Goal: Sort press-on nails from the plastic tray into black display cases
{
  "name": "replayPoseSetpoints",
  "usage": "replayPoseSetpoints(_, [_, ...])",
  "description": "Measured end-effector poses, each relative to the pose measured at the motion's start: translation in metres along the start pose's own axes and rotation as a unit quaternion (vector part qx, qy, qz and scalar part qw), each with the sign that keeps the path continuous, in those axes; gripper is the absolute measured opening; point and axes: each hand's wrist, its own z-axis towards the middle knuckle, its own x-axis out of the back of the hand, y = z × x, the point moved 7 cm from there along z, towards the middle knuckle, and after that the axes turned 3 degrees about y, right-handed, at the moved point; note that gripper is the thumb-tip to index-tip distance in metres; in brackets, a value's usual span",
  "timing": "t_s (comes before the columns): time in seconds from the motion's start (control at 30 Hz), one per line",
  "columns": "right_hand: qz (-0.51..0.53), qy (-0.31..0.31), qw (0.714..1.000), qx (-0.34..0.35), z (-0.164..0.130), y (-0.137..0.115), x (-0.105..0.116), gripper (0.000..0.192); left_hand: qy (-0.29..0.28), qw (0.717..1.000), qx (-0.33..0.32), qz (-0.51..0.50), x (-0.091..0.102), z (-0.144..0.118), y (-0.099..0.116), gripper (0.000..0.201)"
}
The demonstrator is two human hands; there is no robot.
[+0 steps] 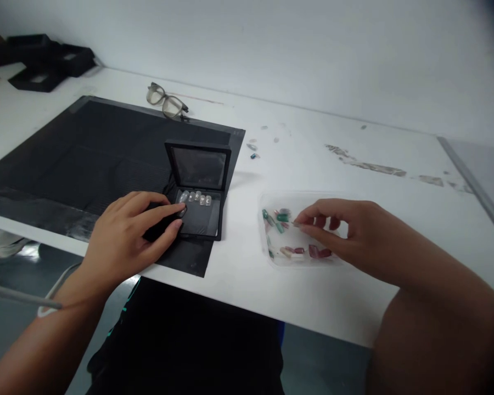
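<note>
A black hinged display case (197, 222) stands with its clear-windowed lid (200, 167) raised. Along the top of its base runs a row of silvery press-on nails (197, 197). My left hand (132, 230) is at the case's left edge, index fingertip and thumb closed about a dark, shiny press-on nail (181, 212) just inside. Over a clear plastic tray (286, 264) at the right, my right hand (333, 225) pinches a small pale press-on nail (296, 224) between thumb and index finger. Loose green nails (282, 218) and dark red nails (314, 251) lie in the tray.
A black mat (94, 148) lies under the case on the white table (239, 285). Eyeglasses (164, 101) rest behind it. Several loose nails (253, 156) lie beyond the tray. Black boxes (45, 63) are stacked far left. A cable (20, 293) crosses by my left wrist.
</note>
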Motion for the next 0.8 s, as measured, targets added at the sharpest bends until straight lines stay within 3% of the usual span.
replayPoseSetpoints(0.13, [0.007,-0.004,1.000,0.003,0.000,0.001,0.000,0.033,-0.004,1.000,0.002,0.000,0.000,0.000,0.001,0.029])
replayPoseSetpoints(0.37, [0.028,0.069,0.997,0.015,-0.003,0.001,0.015,0.033,-0.004,1.000,0.005,-0.003,0.000,-0.001,0.001,0.030])
replayPoseSetpoints(0.57, [0.112,0.104,0.987,0.041,-0.009,-0.013,0.026,0.026,-0.004,1.000,0.003,-0.003,0.001,-0.001,0.002,0.029])
replayPoseSetpoints(0.67, [0.212,0.113,0.968,0.079,-0.013,-0.024,0.031,0.015,0.001,1.000,0.003,-0.003,0.002,-0.001,0.002,0.028])
replayPoseSetpoints(0.8, [0.376,0.075,0.912,0.143,-0.016,-0.038,0.031,0.008,-0.002,1.000,0.005,-0.005,0.001,-0.002,0.002,0.029])
